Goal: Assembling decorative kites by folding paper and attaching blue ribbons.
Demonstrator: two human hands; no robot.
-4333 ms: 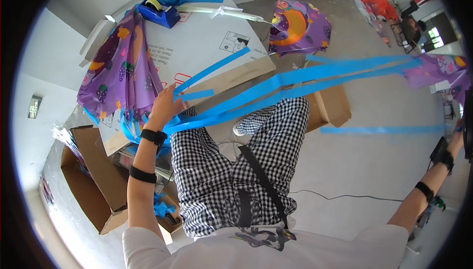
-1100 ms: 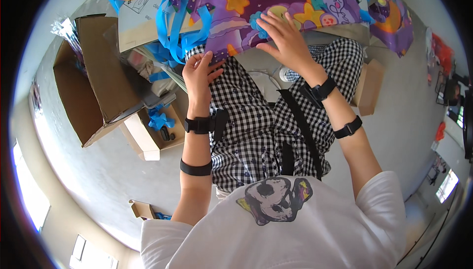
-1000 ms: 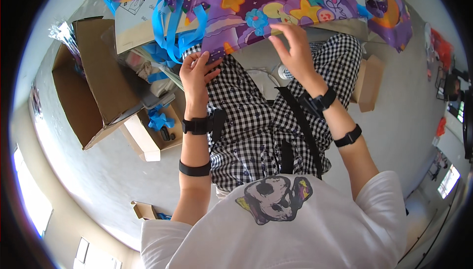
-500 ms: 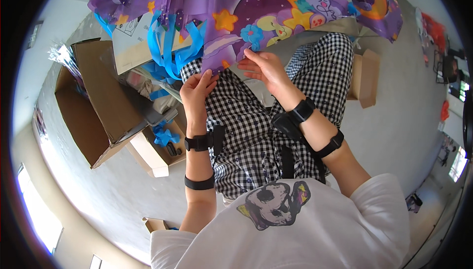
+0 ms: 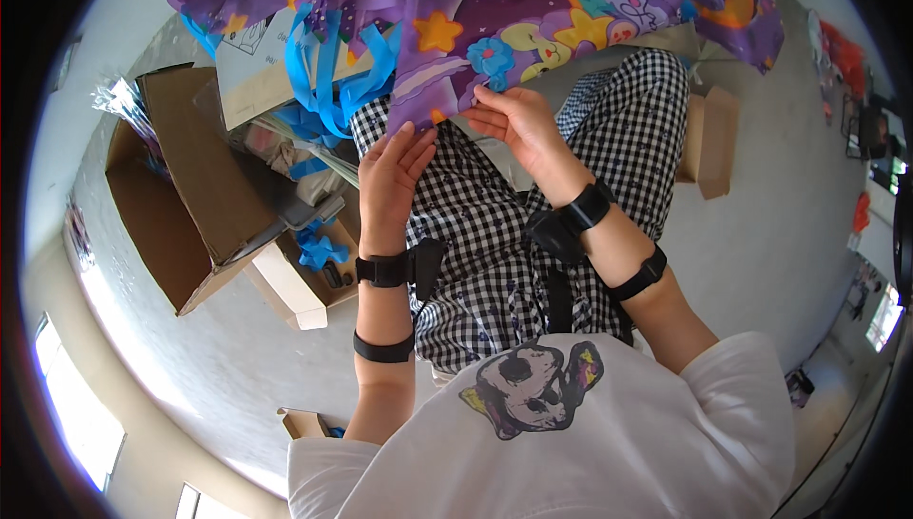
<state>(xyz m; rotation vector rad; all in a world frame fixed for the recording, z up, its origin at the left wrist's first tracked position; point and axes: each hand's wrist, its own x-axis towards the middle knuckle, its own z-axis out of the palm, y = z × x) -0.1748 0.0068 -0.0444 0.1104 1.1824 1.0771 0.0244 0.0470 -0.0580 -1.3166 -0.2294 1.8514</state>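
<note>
A purple cartoon-printed sheet (image 5: 447, 62), with stars, a moon and small animals on it, spreads over my knees. Its near edge hangs toward me. My right hand (image 5: 518, 129) pinches that edge between thumb and fingers. At the sheet's near left corner, my left hand (image 5: 388, 176) has its fingers stretched out, the fingertips against the corner. Bright blue straps (image 5: 328, 81) hang in loops beside the sheet's left part. Under the purple layers lies a pale printed board (image 5: 252, 77), partly covered.
On my left stands an open brown carton (image 5: 195, 176) with shiny packets in it. A smaller open box (image 5: 295, 286) beside it holds blue ribbon (image 5: 321, 248) and dark small items. Another open carton (image 5: 709, 143) lies beyond my right knee. Checked trousers cover my legs.
My left hand's fingers have straightened from a pinch at the corner, and the hand has shifted slightly right. My right hand keeps its pinch on the edge, barely moved.
</note>
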